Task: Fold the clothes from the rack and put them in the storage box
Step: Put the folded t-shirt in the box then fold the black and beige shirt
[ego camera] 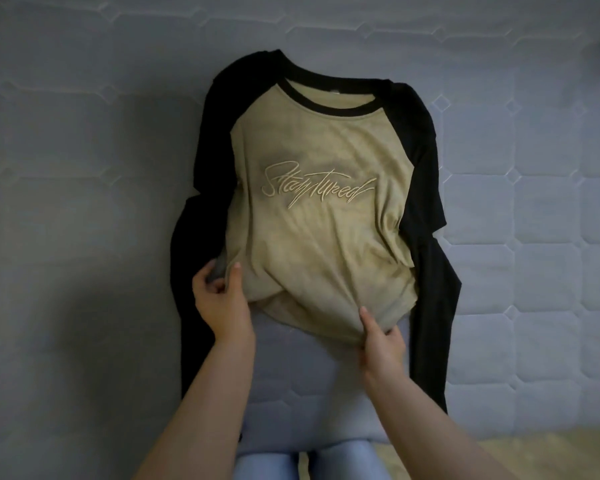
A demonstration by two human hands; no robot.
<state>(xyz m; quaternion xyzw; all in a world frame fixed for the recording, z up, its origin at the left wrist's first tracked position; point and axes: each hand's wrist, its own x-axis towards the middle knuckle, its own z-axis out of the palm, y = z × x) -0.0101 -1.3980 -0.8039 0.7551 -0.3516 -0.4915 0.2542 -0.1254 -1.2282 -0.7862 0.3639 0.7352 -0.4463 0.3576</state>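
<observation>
Left hand (222, 303) and right hand (380, 344) each pinch the hem of tan-and-black shirt (319, 216), frame centre, on grey mattress (84, 168)

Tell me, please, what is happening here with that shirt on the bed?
A person is working on a tan shirt with black sleeves, laid face up on a quilted mattress. The left hand pinches the hem near its left corner, and the right hand grips the bunched hem further right. The lower edge is lifted and rumpled, while the sleeves lie along the sides. No fold is made yet, and neither a rack nor a storage box is in view.
</observation>
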